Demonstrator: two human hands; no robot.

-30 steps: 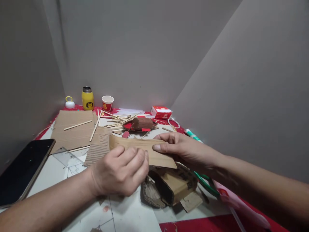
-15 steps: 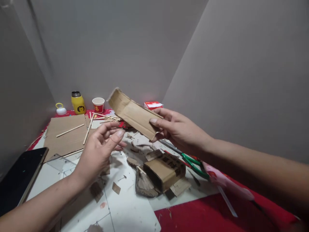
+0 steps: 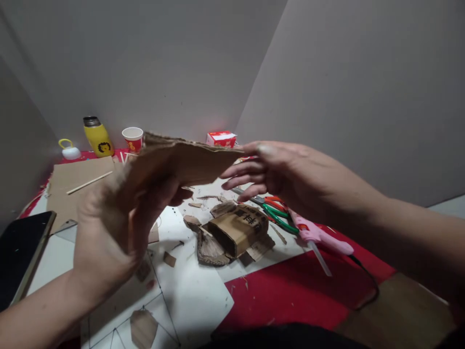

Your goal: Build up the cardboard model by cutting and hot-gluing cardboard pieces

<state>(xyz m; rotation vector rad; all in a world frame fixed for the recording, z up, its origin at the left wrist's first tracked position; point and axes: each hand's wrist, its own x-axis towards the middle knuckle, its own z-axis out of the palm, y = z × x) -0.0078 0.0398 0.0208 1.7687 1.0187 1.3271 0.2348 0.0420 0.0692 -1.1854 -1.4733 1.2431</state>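
A folded strip of brown cardboard (image 3: 189, 162) is held up above the table, its cut edge facing up. My left hand (image 3: 119, 213) is wrapped around its left part from below, blurred by motion, some fingers hidden behind the strip. My right hand (image 3: 276, 169) is at the strip's right end, fingers stretched and apart; whether the fingertips touch the edge I cannot tell for certain. Below lies a hollow cardboard form (image 3: 238, 225) with black printed characters, and a curved piece with a torn, grey-brown surface (image 3: 214, 249) rests against its open end.
Scissors with green handles (image 3: 278, 218) and a pink glue gun (image 3: 323, 237) lie to the right. A yellow bottle (image 3: 98, 138), a paper cup (image 3: 132, 139) and a red box (image 3: 221, 139) stand behind. A black phone (image 3: 25, 252) is at left, near a flat cardboard sheet (image 3: 80, 169). Scraps litter the white sheet (image 3: 196, 300).
The cardboard strip has passed from my right hand into my left and turned, its cut edge now uppermost. My right hand's fingers have opened out. The view has shifted.
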